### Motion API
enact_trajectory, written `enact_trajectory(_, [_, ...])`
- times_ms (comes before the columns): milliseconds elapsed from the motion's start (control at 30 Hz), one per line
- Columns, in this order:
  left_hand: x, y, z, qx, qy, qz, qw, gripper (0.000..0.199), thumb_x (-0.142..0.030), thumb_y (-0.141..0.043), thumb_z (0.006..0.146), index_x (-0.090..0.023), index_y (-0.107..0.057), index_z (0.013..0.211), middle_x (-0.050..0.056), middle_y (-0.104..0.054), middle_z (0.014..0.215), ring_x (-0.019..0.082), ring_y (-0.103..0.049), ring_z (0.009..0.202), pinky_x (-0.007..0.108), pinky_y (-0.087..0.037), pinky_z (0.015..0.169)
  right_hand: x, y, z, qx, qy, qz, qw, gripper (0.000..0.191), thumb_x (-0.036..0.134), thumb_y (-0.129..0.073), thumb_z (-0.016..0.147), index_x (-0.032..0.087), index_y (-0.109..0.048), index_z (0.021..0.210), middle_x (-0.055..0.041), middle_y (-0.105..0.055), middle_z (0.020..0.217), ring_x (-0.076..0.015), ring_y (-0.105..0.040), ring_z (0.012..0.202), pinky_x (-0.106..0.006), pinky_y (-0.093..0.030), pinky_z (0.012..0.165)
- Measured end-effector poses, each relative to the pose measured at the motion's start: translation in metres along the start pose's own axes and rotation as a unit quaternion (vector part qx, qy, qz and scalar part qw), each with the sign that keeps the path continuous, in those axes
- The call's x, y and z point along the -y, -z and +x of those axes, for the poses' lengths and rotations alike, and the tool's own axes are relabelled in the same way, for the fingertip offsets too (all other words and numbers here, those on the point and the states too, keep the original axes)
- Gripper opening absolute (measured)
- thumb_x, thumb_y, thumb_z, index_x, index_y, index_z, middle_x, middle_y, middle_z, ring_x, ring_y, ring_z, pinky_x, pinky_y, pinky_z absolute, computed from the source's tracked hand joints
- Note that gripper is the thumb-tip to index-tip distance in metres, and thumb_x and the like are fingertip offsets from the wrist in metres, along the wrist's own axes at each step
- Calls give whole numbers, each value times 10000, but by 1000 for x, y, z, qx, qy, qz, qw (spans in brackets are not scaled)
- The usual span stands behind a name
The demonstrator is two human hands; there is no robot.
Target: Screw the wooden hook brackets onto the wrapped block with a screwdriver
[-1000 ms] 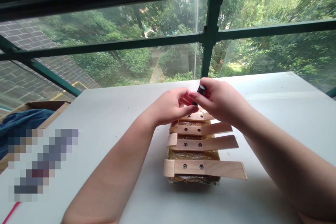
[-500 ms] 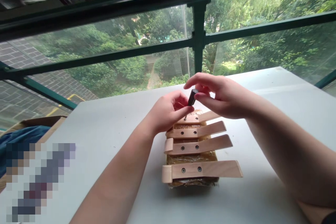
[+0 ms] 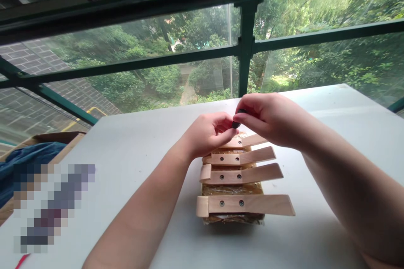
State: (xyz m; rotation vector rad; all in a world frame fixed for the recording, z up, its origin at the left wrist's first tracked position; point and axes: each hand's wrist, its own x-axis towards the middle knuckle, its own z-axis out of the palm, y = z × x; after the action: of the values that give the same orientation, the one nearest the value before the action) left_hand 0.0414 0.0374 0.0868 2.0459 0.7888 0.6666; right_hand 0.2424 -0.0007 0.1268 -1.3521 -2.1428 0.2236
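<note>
A small screwdriver [image 3: 236, 125] with a black handle stands tilted over the farthest wooden piece [image 3: 254, 140]. My right hand [image 3: 273, 117] is closed round the top of its handle. The fingers of my left hand [image 3: 205, 134] pinch it lower down and hide its shaft and tip. Below lies a brown block wrapped in clear film [image 3: 217, 189]. Several pale wooden pieces lie across it in a row, the nearest wooden piece [image 3: 265, 204] showing two screws. A screw [image 3: 239, 143] shows in the farthest piece; my left hand covers that piece's left end.
The block rests on a white table [image 3: 164, 218]. At the left, a cardboard box [image 3: 67, 141] holds dark blue cloth [image 3: 38, 157]. A blurred-out patch covers something on the table's left side. Green-framed windows [image 3: 246, 46] stand behind the table.
My right hand's fingers, raised and looser before, have closed round the screwdriver's handle. My left hand keeps its pinch. The whole view has shifted slightly.
</note>
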Motion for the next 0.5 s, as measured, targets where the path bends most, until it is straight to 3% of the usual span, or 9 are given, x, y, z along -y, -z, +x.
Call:
enact_trajectory(200, [2, -2, 1, -20, 14, -4, 1000, 339, -392, -703, 813, -155, -639, 1047, 64, -704, 925, 193, -653, 824, 280, -492, 692, 6, -11, 2, -45, -22, -1, 999, 359, 473, -580, 868, 204, -496, 647, 39, -486, 548, -93, -357, 494, -269, -259, 501])
enact_trajectory(300, [5, -1, 2, -30, 26, -27, 999, 340, -381, -737, 783, -152, -617, 1004, 70, -703, 928, 196, -659, 824, 278, -498, 683, 4, -15, 2, -56, -25, 9, 998, 352, 451, -565, 879, 201, -476, 648, 38, -482, 548, -93, -368, 502, -267, -258, 504])
enact_trajectory(400, [7, 1, 2, -36, 28, -42, 998, 312, -392, -750, 770, -146, -606, 897, 50, -690, 835, 181, -652, 780, 266, -494, 663, -1, -13, 1, -31, 18, 28, 999, 156, 351, -588, 865, 198, -594, 838, 33, -561, 624, -103, -454, 552, -255, -306, 537])
enact_trajectory(500, [8, 1, 3, -36, 29, -51, 998, 325, -396, -768, 754, -138, -619, 883, 58, -704, 835, 180, -656, 778, 270, -502, 677, -5, -6, 0, 34, 79, 50, 995, 256, 222, -581, 851, 222, -621, 1104, 27, -653, 761, -110, -539, 630, -242, -370, 601])
